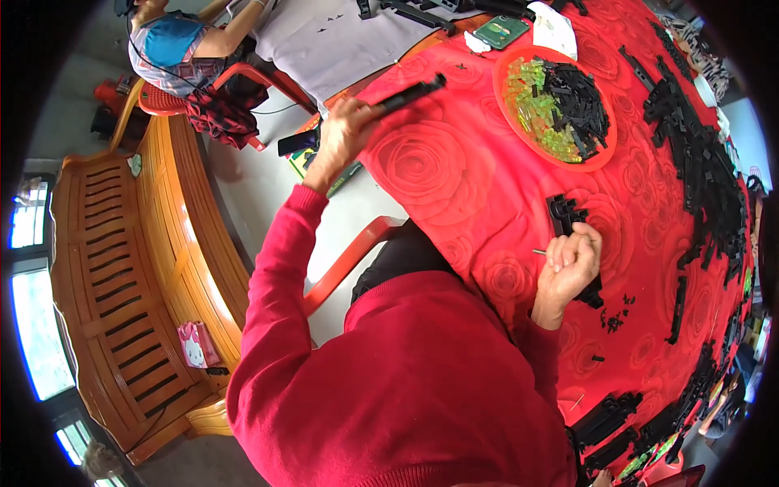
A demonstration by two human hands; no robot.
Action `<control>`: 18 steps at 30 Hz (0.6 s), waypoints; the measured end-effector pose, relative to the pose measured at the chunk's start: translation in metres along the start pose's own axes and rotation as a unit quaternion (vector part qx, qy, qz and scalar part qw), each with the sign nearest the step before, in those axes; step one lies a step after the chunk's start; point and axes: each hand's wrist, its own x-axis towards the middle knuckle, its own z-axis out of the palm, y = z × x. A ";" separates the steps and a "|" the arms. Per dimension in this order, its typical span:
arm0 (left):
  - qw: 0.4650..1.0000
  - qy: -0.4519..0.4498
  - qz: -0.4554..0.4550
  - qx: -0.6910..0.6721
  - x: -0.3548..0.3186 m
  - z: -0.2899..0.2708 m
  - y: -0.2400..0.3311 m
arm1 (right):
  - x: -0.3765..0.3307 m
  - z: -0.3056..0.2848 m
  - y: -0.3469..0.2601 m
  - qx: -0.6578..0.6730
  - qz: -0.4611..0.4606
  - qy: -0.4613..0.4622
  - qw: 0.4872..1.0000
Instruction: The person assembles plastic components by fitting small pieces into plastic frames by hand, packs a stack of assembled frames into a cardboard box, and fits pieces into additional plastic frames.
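Black bar [410, 95] clasped in left grip [347, 130], right grip [571, 264] clenching slim rod [540, 252], floral cloth [430, 162]

The counter [462, 187] wears a red cloth [418, 158] printed with large roses, creased here and there. An orange-red bowl [590, 165] sits on it, yellow-green pieces in its left side and black ones in its right. Beyond the bowl lie a green box [501, 32] and a white bag [555, 32]. Nearer, a black part [565, 213] lies partly hidden behind the right hand [570, 264], with scattered black bits [617, 318] close by. Along the right side spreads a heap [698, 162] of black parts; more [604, 418] lie toward the bottom.
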 end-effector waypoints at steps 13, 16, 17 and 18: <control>0.992 0.019 -0.074 0.096 0.045 0.067 -0.103 | -0.043 -0.031 -0.008 -0.054 0.076 0.051 0.994; 0.991 -0.001 -0.057 0.120 0.040 0.063 -0.116 | -0.042 -0.032 -0.016 -0.118 0.100 0.046 0.987; 0.992 0.002 -0.055 0.115 0.037 0.061 -0.119 | -0.039 -0.033 -0.020 -0.216 0.059 0.042 0.974; 0.992 0.007 -0.054 0.116 0.035 0.058 -0.121 | -0.035 -0.035 -0.023 -0.308 0.019 0.034 0.951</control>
